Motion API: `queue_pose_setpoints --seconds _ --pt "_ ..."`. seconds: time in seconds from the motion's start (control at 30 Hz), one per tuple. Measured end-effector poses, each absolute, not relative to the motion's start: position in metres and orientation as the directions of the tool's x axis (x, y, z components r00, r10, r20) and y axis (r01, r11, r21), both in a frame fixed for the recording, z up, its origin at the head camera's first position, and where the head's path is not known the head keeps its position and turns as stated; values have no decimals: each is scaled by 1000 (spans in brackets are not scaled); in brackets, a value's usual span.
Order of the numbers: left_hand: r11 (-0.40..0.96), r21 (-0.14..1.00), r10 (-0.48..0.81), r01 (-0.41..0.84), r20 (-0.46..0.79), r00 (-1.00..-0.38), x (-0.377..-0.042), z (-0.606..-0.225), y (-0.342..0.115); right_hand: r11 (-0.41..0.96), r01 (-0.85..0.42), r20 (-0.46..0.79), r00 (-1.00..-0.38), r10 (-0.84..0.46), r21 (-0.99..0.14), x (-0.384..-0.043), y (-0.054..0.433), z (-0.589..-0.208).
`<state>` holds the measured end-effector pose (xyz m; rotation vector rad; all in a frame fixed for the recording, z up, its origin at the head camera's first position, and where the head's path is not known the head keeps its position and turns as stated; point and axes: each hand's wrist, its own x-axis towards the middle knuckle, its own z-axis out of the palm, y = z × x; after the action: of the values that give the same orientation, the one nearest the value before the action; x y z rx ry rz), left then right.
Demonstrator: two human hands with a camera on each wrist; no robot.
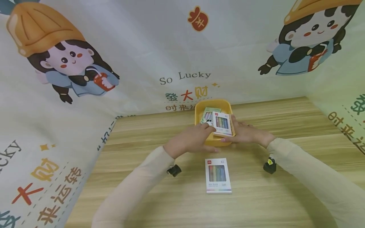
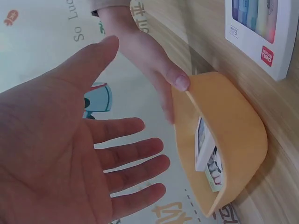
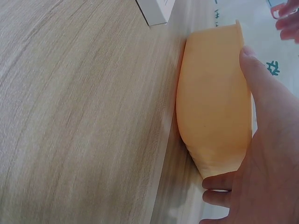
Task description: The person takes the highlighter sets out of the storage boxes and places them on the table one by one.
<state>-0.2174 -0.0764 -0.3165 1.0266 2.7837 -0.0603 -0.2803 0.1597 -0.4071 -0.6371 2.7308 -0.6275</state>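
A yellow plastic bin (image 1: 215, 143) stands on the table against the backdrop. Inside it, a white windowed box of coloured pens (image 1: 223, 124) leans over a green box (image 1: 207, 114) printed with a cartoon. My right hand (image 1: 246, 132) grips the bin's right side, its thumb at the rim (image 2: 188, 93) and its fingers around the outside wall (image 3: 215, 93). Over the bin's left front, my left hand (image 1: 194, 138) is spread with straight fingers, holding nothing; the left wrist view shows its palm facing the bin's opening.
A second white box of coloured pens (image 1: 219, 186) lies on the wooden table (image 1: 182, 209), in front of the bin and between my forearms. A printed cloth backdrop (image 1: 148, 41) rises behind the table and along both sides.
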Motion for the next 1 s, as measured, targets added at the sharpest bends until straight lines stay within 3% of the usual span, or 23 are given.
queue_pose_setpoints --seconds 0.23,0.47,1.0 --pt "779 53 624 625 -159 -765 -236 -325 -73 806 -369 -149 -864 -481 -462 -279 160 -407" --pt "792 -15 605 610 -109 -789 -262 -330 -64 805 -375 -148 -861 -486 -459 -278 160 -405" --pt "823 -48 555 566 -149 -819 -291 -335 -44 826 -344 -188 -866 -463 -447 -278 160 -405"
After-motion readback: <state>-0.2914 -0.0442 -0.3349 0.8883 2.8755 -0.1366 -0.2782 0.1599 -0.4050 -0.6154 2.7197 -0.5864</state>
